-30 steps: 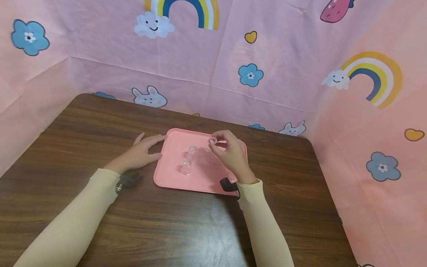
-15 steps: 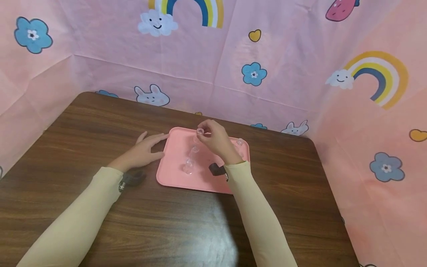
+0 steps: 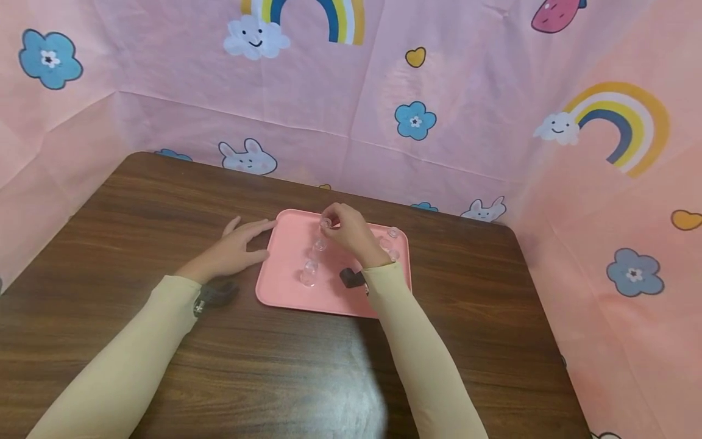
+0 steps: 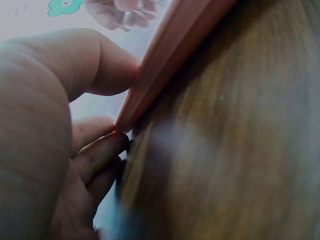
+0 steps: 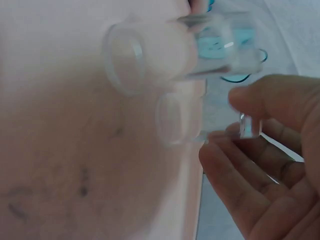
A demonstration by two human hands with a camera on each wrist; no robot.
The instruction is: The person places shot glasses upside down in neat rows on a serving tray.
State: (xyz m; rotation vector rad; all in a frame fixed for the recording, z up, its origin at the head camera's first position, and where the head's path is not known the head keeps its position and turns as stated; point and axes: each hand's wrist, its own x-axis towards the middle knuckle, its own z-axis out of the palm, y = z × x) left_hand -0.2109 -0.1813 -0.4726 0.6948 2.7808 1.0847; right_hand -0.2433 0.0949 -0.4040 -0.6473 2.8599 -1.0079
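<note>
A pink tray lies on the table. My left hand rests at its left edge, fingers mostly straight, with thumb and fingertips touching the rim. Near the tray's back edge, my right hand pinches a small clear cup between thumb and fingers. That cup sits at the top of another clear cup in the right wrist view; whether the two touch is hard to tell. In front stand a clear two-piece stack and, nearer, another stack.
Several small clear pieces stand at the tray's right side, partly hidden by my right hand and wrist. The dark wooden table surrounds the tray. A patterned pink cloth hangs behind and at the sides.
My right hand has moved left from the tray's back middle with the clear cup, then slightly down over the rearmost cup. My left hand has stayed at the tray's edge.
</note>
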